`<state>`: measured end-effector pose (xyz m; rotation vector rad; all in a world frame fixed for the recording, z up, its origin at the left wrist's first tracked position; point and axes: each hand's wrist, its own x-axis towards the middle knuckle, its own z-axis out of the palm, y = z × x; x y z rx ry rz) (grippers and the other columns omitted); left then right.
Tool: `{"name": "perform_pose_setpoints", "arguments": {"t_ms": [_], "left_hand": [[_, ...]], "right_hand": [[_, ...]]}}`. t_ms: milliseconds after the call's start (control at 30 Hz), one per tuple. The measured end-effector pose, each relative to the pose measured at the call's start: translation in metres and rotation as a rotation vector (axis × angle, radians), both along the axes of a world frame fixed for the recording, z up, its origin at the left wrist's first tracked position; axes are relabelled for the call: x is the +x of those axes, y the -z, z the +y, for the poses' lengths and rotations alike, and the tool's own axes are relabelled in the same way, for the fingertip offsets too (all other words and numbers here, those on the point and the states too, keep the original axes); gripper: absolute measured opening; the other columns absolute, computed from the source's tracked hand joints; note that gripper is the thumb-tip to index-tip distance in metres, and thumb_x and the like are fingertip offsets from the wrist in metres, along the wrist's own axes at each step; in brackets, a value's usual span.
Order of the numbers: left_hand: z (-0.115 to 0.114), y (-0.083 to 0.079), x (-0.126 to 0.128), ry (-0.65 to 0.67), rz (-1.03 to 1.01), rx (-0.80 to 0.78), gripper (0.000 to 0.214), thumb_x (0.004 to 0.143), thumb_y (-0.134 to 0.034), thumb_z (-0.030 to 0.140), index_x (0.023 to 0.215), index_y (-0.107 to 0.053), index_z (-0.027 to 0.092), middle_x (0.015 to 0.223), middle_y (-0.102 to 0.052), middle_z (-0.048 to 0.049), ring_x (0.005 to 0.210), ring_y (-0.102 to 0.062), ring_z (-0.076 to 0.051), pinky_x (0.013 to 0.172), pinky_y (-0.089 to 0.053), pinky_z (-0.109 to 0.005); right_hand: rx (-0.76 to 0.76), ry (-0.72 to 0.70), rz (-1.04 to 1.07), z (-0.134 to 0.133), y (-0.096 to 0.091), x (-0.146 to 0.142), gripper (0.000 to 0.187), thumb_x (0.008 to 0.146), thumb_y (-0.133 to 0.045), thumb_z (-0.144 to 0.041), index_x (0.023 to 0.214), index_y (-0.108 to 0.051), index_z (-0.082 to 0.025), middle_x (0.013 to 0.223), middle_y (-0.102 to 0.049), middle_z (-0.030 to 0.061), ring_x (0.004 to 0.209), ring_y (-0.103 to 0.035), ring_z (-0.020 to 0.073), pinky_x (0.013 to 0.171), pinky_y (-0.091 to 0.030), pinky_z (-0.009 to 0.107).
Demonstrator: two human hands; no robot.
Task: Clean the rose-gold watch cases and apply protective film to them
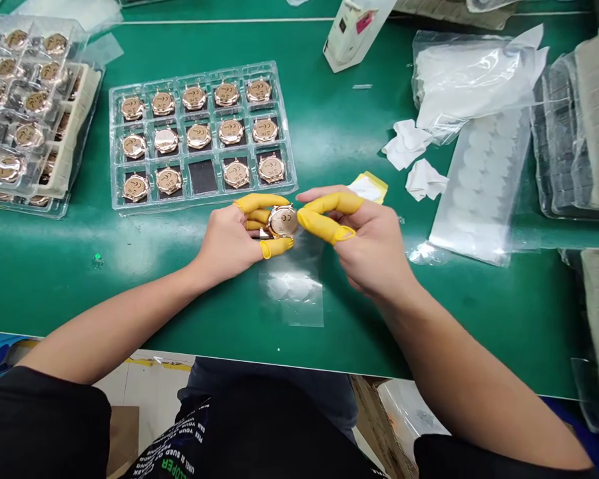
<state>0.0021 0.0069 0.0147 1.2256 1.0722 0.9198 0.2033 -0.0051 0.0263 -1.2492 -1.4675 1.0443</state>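
My left hand [237,236], in yellow finger cots, holds a rose-gold watch case [282,221] by its rim, with the marked back facing up. Close to the right side of that case, my right hand [362,236] has its yellow-covered thumb and index finger pinched together. What lies between those fingertips, if anything, I cannot make out. Under the hands a clear film sheet [299,299] with round pieces lies on the green table. Beyond them stands a clear plastic tray [293,166] of similar watch cases, back side up; one front-row compartment shows only its dark pad [202,177].
Stacked trays of watch cases [27,133] stand at the left. On the right lie a strip of round films [479,186], crumpled white wipes [406,143], a bag of white sheets [474,80] and stacked trays [589,126]. A white box [352,36] stands at the back.
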Motion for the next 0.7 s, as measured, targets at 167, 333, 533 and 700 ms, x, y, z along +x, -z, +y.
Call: {"name": "perform_pose_setpoints", "arguments": {"t_ms": [167, 333, 533, 700], "left_hand": [[-0.001, 0.001, 0.000, 0.021, 0.035, 0.034, 0.057, 0.062, -0.092, 0.022, 0.117, -0.077, 0.018, 0.097, -0.083, -0.0019, 0.087, -0.080, -0.017, 0.084, -0.069, -0.029], [-0.002, 0.001, -0.001, 0.022, 0.053, 0.055, 0.056, 0.063, -0.092, 0.022, 0.117, -0.077, 0.018, 0.096, -0.083, -0.0016, 0.087, -0.080, -0.017, 0.084, -0.069, -0.028], [-0.002, 0.002, -0.001, 0.030, 0.046, 0.065, 0.054, 0.064, -0.091, 0.022, 0.116, -0.077, 0.018, 0.096, -0.083, -0.0010, 0.085, -0.079, -0.015, 0.083, -0.068, -0.026], [-0.002, 0.004, 0.000, 0.033, 0.034, 0.061, 0.055, 0.064, -0.091, 0.021, 0.117, -0.076, 0.019, 0.096, -0.083, -0.0006, 0.084, -0.079, -0.014, 0.082, -0.068, -0.026]], "right_hand": [[-0.081, 0.010, -0.017, -0.004, 0.013, -0.009, 0.016, 0.088, -0.079, -0.039, 0.094, -0.078, -0.025, 0.105, -0.081, 0.0050, 0.101, -0.072, 0.0249, 0.091, -0.057, 0.044], [-0.113, 0.059, 0.002, -0.006, 0.015, -0.014, 0.017, 0.089, -0.079, -0.041, 0.091, -0.078, -0.025, 0.096, -0.079, 0.0042, 0.092, -0.071, 0.0226, 0.087, -0.057, 0.042], [-0.117, 0.092, 0.001, -0.008, 0.012, -0.017, 0.021, 0.089, -0.081, -0.046, 0.090, -0.077, -0.025, 0.095, -0.078, 0.0029, 0.093, -0.071, 0.0216, 0.089, -0.057, 0.041], [-0.145, 0.102, 0.039, -0.009, 0.007, -0.020, 0.022, 0.086, -0.083, -0.046, 0.087, -0.076, -0.026, 0.095, -0.078, 0.0017, 0.093, -0.071, 0.0202, 0.090, -0.057, 0.039]]}}
